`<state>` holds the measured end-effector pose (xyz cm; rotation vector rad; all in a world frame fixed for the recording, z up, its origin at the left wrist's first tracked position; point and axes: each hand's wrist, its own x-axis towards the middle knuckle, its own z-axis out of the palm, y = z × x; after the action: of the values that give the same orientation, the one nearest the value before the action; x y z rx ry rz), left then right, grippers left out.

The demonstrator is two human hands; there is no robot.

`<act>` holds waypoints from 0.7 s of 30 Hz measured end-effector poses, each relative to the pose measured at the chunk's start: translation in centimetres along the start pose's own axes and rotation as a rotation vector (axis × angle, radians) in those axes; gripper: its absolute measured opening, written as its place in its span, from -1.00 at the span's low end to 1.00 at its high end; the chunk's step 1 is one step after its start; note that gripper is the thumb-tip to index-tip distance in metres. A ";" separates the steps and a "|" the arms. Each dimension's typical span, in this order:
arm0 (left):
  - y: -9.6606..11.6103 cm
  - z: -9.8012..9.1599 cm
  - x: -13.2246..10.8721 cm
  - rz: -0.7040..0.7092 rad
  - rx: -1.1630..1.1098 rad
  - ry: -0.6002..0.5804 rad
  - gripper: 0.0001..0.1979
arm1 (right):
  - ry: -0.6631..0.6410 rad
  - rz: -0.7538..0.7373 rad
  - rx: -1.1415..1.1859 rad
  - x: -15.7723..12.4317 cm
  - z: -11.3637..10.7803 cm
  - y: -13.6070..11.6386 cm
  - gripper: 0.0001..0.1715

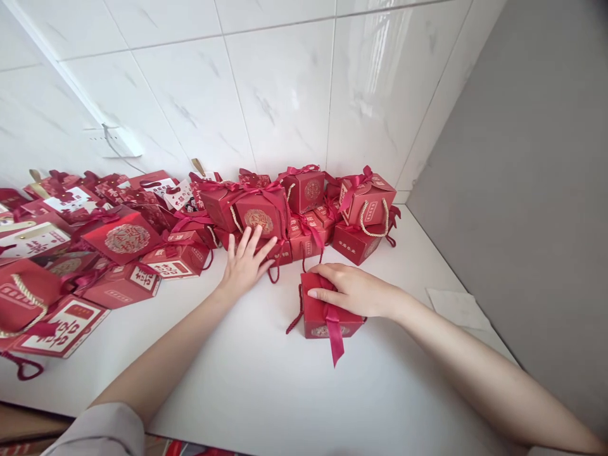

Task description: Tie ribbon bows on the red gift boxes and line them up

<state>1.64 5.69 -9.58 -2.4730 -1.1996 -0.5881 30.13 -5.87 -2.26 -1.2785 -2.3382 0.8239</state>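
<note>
A small red gift box [317, 320] with a ribbon stands alone on the white table [266, 386]. My right hand [351, 290] lies over its top, fingers curled on it. My left hand [246, 261] is open, fingers spread, and presses against a red box with a gold emblem [259, 215] at the front of a pile of red ribboned boxes [304, 209] along the wall.
Several more red gift boxes and red-and-white bags [66, 259] crowd the table's left side. A white tiled wall [285, 82] with a socket [116, 142] stands behind. A grey wall [536, 190] closes the right. A white sheet [458, 308] lies at the right edge.
</note>
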 end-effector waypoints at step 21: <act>11.0 1.1 0.6 -0.152 -1.413 -0.269 0.05 | 0.582 -0.002 0.160 1.9 -0.2 3.8 -0.60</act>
<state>11.04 0.12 -11.47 -3.6602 -1.2772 -1.6104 31.63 -2.57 -4.50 -1.2415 -1.7769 0.5300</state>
